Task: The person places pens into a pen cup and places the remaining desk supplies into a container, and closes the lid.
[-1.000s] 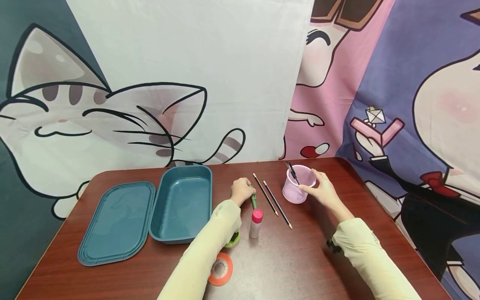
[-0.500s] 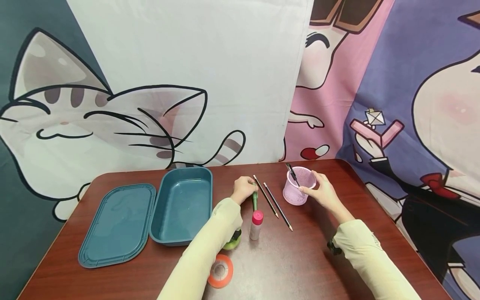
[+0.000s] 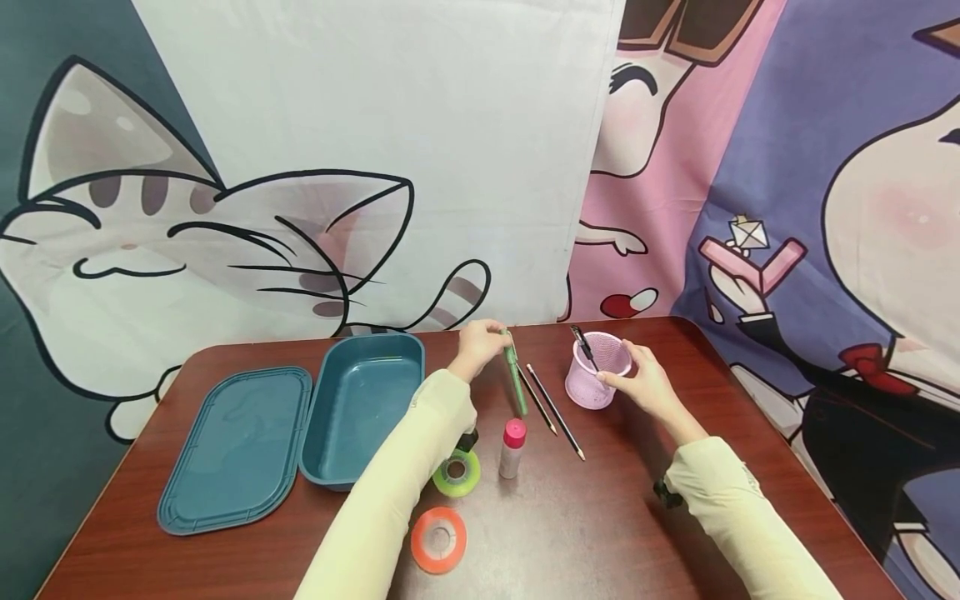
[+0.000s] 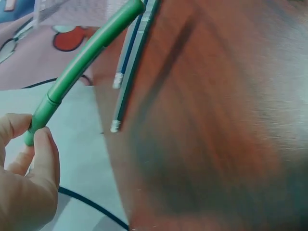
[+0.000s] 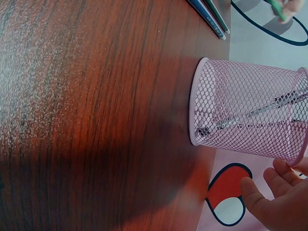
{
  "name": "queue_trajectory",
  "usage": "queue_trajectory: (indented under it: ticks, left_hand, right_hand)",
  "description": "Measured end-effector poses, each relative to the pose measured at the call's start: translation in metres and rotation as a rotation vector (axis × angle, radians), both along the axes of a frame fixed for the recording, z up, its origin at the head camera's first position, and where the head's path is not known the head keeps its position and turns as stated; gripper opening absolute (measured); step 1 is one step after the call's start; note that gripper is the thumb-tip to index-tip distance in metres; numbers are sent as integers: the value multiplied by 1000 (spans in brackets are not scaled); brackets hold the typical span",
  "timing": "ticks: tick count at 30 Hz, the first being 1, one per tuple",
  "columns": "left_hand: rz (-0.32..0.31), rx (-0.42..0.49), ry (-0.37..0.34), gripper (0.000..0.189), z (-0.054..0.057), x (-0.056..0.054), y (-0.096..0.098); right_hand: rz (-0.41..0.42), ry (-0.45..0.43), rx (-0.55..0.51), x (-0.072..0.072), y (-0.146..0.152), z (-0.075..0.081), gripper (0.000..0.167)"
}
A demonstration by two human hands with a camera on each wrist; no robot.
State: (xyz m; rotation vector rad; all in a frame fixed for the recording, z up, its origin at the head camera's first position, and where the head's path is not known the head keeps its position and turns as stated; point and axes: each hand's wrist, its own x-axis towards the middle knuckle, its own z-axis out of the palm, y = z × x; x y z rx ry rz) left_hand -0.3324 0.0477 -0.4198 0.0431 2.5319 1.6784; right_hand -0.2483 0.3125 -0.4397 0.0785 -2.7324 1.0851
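Note:
My left hand (image 3: 477,346) pinches a green pen (image 3: 516,379) near its upper end, between thumb and fingers. In the left wrist view the green pen (image 4: 77,70) slants over the table, its far end overlapping two pencils (image 4: 126,91). My right hand (image 3: 651,383) grips a pink mesh pen holder (image 3: 585,387) at the rim. A black pen (image 3: 583,345) leans inside the pen holder. From the right wrist, several fingertips show by the rim of the pen holder (image 5: 240,110), while the thumb is out of frame.
Two pencils (image 3: 557,411) lie between the hands. Nearer stand a glue stick (image 3: 512,454) with a pink cap, a green tape roll (image 3: 465,485) and an orange tape roll (image 3: 418,542). To the left lie a teal box (image 3: 322,479) and its lid (image 3: 232,454). A printed cloth hangs behind the table.
My left hand has raised the green pen from the table and moved it away from me, uncovering the green tape roll. My right hand stays on the pen holder.

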Motion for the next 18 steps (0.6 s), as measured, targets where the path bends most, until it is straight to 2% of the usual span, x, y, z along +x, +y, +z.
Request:
queue_trajectory:
  ticks: [4,7,13,18]
  left_hand:
    - [1,157,-18,27,14,-5,-2]
    - [3,238,-19,28,24,-8,-2]
    - [-11,307,-6,27,42,-8,1]
    - [-25,399,-23,26,52,-7,10]
  right_hand:
    - [2,3,-2,0,-1,0,81]
    - [1,0,-3,1,-1,0,81]
    - [3,0,-7,0,0,1,82]
    - [5,3,1,1,0,0,82]
